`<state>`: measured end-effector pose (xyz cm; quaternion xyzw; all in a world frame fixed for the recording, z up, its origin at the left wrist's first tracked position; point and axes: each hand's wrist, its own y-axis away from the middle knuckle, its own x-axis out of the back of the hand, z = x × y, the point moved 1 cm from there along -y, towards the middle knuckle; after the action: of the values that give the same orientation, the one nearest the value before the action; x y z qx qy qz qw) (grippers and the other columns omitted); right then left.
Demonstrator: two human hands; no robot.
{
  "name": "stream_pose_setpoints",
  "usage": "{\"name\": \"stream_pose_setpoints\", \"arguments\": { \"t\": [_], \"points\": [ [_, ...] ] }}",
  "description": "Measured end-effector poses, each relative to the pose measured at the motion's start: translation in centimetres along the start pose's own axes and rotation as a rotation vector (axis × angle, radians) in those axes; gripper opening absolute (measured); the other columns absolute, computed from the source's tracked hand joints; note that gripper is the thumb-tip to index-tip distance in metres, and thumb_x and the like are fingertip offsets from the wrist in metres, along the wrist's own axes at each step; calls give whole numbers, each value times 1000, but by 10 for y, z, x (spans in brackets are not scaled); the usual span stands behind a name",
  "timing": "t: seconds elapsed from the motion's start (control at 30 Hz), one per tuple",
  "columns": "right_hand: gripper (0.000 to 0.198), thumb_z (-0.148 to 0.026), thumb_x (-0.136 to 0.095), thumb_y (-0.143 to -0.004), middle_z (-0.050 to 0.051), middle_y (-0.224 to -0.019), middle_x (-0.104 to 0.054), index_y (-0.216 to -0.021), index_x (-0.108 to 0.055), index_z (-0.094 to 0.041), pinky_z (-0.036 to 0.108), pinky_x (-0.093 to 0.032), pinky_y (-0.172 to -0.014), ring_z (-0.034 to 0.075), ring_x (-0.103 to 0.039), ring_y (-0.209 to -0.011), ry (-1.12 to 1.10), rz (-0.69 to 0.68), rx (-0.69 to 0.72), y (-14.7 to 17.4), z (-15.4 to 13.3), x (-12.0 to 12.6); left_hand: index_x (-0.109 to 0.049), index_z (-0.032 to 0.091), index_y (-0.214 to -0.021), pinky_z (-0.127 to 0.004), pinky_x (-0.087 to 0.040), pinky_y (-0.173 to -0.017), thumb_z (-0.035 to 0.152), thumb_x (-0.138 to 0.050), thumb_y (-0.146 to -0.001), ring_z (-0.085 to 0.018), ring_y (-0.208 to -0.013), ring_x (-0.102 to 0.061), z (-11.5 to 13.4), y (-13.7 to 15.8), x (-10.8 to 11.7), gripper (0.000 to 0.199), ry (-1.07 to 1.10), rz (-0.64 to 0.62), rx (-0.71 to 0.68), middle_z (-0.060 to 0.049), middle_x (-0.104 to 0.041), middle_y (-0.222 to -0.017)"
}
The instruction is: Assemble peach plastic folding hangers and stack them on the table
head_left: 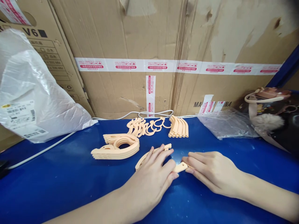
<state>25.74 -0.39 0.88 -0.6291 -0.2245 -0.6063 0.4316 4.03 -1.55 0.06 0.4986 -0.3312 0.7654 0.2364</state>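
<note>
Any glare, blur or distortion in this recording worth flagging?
Head view: pale sheen on the blue table between left hand and right hand; head view: bright highlights on the plastic mailer; head view: dark, blurred smudge at top right; head view: the box at left slants, perhaps wide-lens distortion.

Smooth matt plastic stacked pieces (pixel 116 153), glossy smooth tabletop (pixel 70 177), rough-patched cardboard box (pixel 128 37), crinkled shiny plastic parcel bag (pixel 35 81), fluffy pompom (pixel 268 121)
</note>
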Motion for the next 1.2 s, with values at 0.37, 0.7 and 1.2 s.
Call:
{"name": "stream_pose_setpoints", "arguments": {
  "t": [0.37,0.7,1.2],
  "points": [
    [31,-31,-31,-99,3,-77,-59,-98,-59,-17,27,-39,-56,16,-57,-64,-90,-20,-110,-3,-2,4,-54,21,-103,-51,-27,-114,30,-32,-101,-23,-139,-30,1,-2,5,24,57,-34,26,-7,-47,-141],
    [34,-41,-33,-100,0,-73,-58,-79,-50,-20,24,-35,-57,13,-54,-61,-434,-143,-335,-5,-3,10,-52,22,-98,-51,-25,-115,33,-34,-101,-23,-140,-29,1,-2,6,22,77,-9,48,-7,-46,-142],
    [34,-31,-25,-102,1,-70,-56,-80,-49,-19,26,-31,-50,13,-52,-54,-85,-91,-97,2,-7,1,-54,22,-100,-51,-24,-115,32,-34,-101,-24,-140,-29,3,1,4,23,70,-37,34,-7,-48,-141]
  ]
}}
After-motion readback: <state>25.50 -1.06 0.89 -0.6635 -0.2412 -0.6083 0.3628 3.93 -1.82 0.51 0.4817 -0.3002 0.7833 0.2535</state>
